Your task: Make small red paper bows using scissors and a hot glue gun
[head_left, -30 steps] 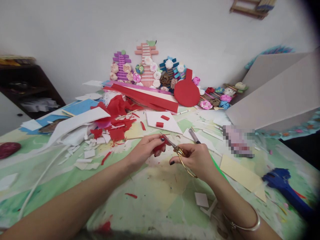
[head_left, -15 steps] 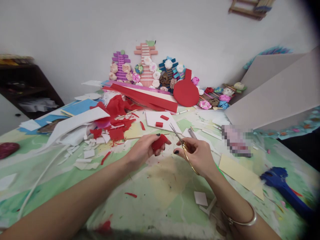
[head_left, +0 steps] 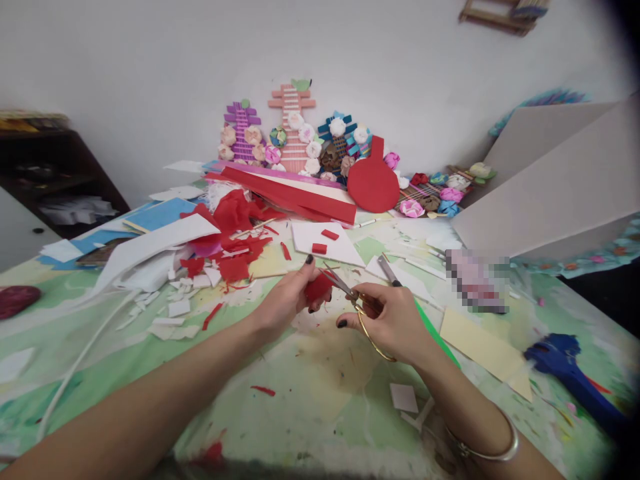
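Observation:
My left hand is closed on a small red piece, apparently paper, partly hidden by the fingers. Gold-handled scissors sit in my right hand, the thumb and fingers at the loops. Their slightly parted blades point left and reach the upper edge of the red piece. Just beyond the hands, two small red rectangular pieces lie on a white sheet. A utility knife with a green handle lies behind and under my right hand.
Red paper scraps and white offcuts are heaped at the left. A blue glue gun and a pale yellow card lie at the right. Decorated stick crafts and a red round-bodied cutout stand along the wall.
The scissors have moved left and tilted down, bringing their blades to the red piece. My left hand has turned slightly, its thumb raised.

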Demonstrator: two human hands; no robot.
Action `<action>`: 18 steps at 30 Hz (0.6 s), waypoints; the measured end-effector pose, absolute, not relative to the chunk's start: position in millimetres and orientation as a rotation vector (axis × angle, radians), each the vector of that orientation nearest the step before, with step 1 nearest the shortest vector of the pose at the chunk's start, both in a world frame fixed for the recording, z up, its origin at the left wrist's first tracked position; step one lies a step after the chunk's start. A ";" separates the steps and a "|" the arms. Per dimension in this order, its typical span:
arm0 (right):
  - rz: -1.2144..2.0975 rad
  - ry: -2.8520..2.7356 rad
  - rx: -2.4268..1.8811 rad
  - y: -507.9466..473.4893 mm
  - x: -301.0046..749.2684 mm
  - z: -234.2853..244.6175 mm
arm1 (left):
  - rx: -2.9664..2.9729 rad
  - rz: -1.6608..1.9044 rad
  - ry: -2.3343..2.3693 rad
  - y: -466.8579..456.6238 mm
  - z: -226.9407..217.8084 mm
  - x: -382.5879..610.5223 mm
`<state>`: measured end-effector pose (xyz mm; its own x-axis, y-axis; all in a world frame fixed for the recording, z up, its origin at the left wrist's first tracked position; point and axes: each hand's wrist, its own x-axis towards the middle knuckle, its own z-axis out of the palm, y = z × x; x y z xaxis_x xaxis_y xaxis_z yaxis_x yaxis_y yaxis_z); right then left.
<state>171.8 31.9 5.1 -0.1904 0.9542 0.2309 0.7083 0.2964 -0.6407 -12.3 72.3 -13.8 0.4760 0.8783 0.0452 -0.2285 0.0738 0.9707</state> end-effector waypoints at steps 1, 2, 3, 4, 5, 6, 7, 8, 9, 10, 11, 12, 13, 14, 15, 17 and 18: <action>0.523 -1.979 -1.470 32.0 171.8 5.2 | 1.227 0.930 0.679 72.4 -13.9 -12.6; 0.515 -1.984 -1.466 32.0 171.8 5.2 | 1.236 0.926 0.679 72.4 -13.9 -12.8; 0.511 -1.986 -1.465 32.1 171.8 5.3 | 1.245 0.920 0.680 72.4 -13.8 -13.1; 0.511 -1.986 -1.467 32.2 171.7 5.4 | 1.253 0.915 0.686 72.4 -13.7 -13.2; 0.512 -1.982 -1.472 32.3 171.7 5.3 | 1.260 0.912 0.689 72.4 -13.5 -13.4; 0.514 -1.978 -1.479 32.4 171.8 5.2 | 1.265 0.913 0.689 72.4 -13.5 -13.5; 0.511 -1.976 -1.484 32.5 172.0 4.9 | 1.267 0.915 0.687 72.4 -13.5 -13.7; 0.507 -1.976 -1.489 32.7 172.3 4.5 | 1.265 0.916 0.684 72.5 -13.7 -13.9; 0.502 -1.978 -1.491 33.0 172.5 4.1 | 1.262 0.916 0.681 72.5 -14.0 -14.0; 0.495 -1.979 -1.493 33.3 172.8 3.6 | 1.259 0.916 0.678 72.6 -14.3 -14.2; 0.487 -1.982 -1.494 33.6 173.1 3.0 | 1.255 0.916 0.674 72.7 -14.6 -14.4; 0.478 -1.985 -1.492 33.9 173.3 2.5 | 1.250 0.915 0.669 72.8 -14.9 -14.5; 0.471 -1.987 -1.487 34.1 173.5 2.1 | 1.245 0.915 0.663 72.9 -15.1 -14.6; 0.465 -1.988 -1.484 34.4 173.5 1.7 | 1.240 0.915 0.655 73.0 -15.2 -14.7; 0.462 -1.987 -1.482 34.6 173.5 1.5 | 1.235 0.913 0.651 73.1 -15.3 -14.8; 0.457 -1.978 -1.483 34.9 173.3 1.4 | 1.232 0.906 0.653 73.3 -15.1 -14.9; 0.455 -1.972 -1.485 34.9 173.2 1.6 | 1.233 0.902 0.658 73.3 -14.9 -15.0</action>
<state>173.2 34.9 1.6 -0.1746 0.9468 0.2702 0.7328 0.3083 -0.6066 -15.0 73.3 -14.9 0.5074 0.8605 0.0455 -0.2196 0.0781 0.9725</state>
